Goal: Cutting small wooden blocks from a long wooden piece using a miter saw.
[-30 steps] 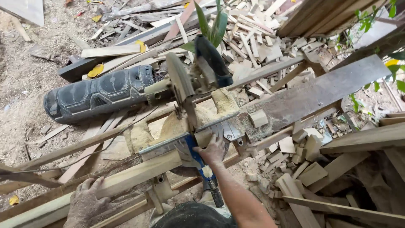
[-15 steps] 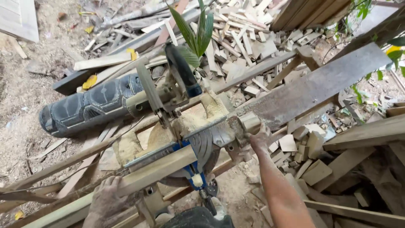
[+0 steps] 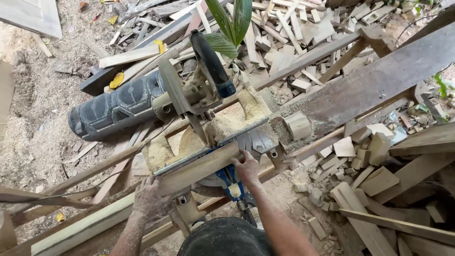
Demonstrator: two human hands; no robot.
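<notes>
A dusty mitre saw [image 3: 199,95] stands raised over its sawdust-covered base, black handle [image 3: 211,61] pointing up. A long pale wooden strip [image 3: 199,168] lies along the saw's fence. My left hand [image 3: 149,199], coated in sawdust, grips the strip to the left of the blade. My right hand [image 3: 246,168] presses on the strip's right end, just in front of the base. A small cut wood block [image 3: 297,125] rests on the dark plank to the right of the saw.
A black ribbed dust bag [image 3: 113,106] sticks out left of the saw. A wide dark plank [image 3: 379,80] runs up to the right. Heaps of wood offcuts [image 3: 365,161] lie right and behind. Green leaves [image 3: 232,23] hang over the saw. Sawdust covers the ground at left.
My right hand moved from the saw base's right side back onto the strip. The strip has slid right along the fence. The saw head stays raised.
</notes>
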